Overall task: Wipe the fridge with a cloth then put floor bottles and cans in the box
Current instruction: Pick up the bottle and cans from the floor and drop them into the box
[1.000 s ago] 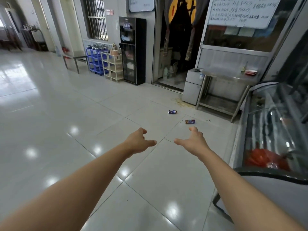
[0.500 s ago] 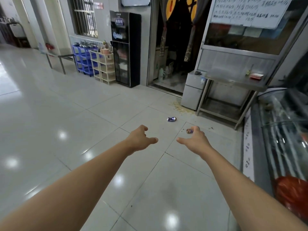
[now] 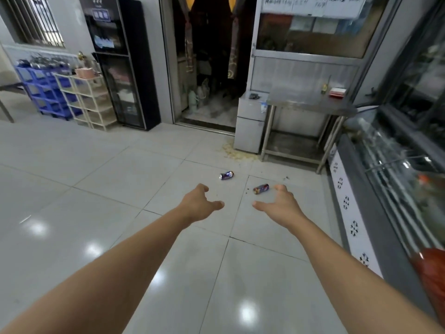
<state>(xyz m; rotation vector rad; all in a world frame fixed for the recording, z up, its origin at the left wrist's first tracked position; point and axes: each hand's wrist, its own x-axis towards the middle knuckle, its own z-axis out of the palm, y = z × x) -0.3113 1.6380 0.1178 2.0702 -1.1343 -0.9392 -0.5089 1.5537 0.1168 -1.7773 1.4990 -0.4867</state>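
My left hand (image 3: 197, 204) and right hand (image 3: 281, 204) reach mid-frame, fingers loosely spread, empty; two crushed blue cans (image 3: 226, 175) (image 3: 261, 188) lie on white tiled floor (image 3: 96, 177).

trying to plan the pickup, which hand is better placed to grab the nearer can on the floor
Right. The right hand is open and empty, and the nearer can lies just beyond its fingers. The left hand, also open, points more toward the farther can, so it would probably have to cross over.

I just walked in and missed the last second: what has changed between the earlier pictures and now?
The person has walked closer to the two cans on the floor. The left hand and right hand stay outstretched, holding nothing. The cans lie where they were.
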